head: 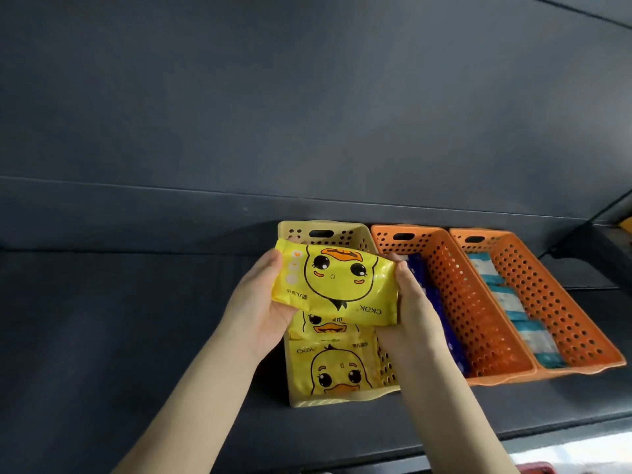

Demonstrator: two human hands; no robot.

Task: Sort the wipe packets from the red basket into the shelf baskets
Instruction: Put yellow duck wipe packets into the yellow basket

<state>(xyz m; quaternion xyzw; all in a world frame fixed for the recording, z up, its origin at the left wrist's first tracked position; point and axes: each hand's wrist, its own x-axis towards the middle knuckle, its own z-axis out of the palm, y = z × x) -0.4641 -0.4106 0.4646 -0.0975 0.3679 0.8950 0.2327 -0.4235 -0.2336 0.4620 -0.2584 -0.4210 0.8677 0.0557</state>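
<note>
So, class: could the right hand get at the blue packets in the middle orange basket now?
Probably, for reach: the right hand sits right beside the blue packets, and the middle orange basket is open-topped. But it grips the yellow duck packet, so it must let go first.

only the person's arms and hands show. the left hand and the right hand are bare, and so are both wrists. behind the hands, both forearms are bare skin as far as the lower edge of the view, slender and smooth, widening steadily from the wrists toward the elbows.
</note>
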